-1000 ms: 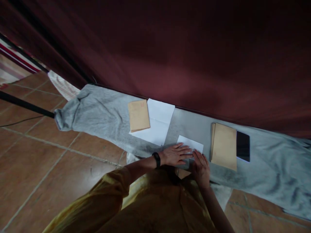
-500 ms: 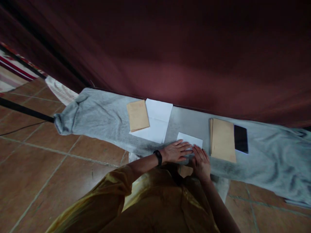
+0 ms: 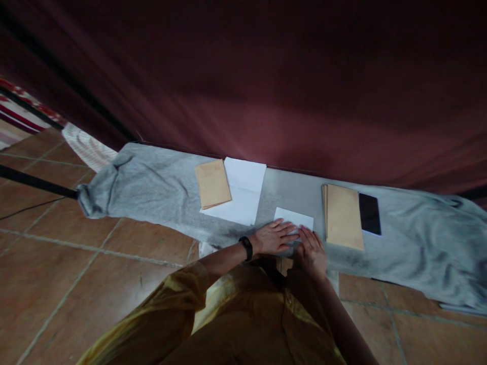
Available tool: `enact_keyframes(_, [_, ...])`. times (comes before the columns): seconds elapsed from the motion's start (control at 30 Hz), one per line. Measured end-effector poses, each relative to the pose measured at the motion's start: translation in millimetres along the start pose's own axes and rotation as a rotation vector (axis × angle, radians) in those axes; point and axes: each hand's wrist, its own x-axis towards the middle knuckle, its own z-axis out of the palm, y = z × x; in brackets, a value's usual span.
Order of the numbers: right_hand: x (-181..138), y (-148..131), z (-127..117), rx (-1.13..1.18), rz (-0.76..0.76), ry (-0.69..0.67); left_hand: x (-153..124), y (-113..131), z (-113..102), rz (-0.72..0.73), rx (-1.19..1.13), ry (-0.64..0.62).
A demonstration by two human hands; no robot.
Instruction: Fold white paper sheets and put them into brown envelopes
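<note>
A small folded white paper (image 3: 294,218) lies on a grey cloth-covered surface (image 3: 152,185) in front of me. My left hand (image 3: 273,237), with a black band on the wrist, lies flat on the paper's near left part, fingers stretched out. My right hand (image 3: 312,251) rests flat on the paper's near right edge, fingers together and extended. Neither hand grips anything.
A brown envelope (image 3: 212,183) lies on white sheets (image 3: 243,195) to the left. A stack of brown envelopes (image 3: 342,215) and a black phone (image 3: 369,213) lie to the right. A dark red curtain (image 3: 266,86) hangs behind. Tiled floor (image 3: 76,263) lies below.
Both hands stay pressed flat on the white paper. The view has shifted slightly; nothing on the surface has moved.
</note>
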Motion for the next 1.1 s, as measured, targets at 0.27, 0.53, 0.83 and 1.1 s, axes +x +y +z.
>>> enact_keyframes(0.27, [-0.2,1.1,-4.2,-0.013,-0.025,-0.038,-0.1,0.0,-4.8,0.003,0.005,-0.021])
enact_keyframes(0.53, [1.6,-5.6,-0.3,-0.051,0.016,-0.001,-0.1,-0.8,3.4,0.017,0.043,0.009])
enact_keyframes(0.83, [11.2,-10.4,5.9,-0.075,0.139,0.035,-0.6,-1.3,8.2,0.007,0.061,-0.02])
enact_keyframes(1.1, [14.4,-19.6,8.4,-0.152,0.154,0.06,-0.6,-5.1,2.8,-0.017,0.012,-0.019])
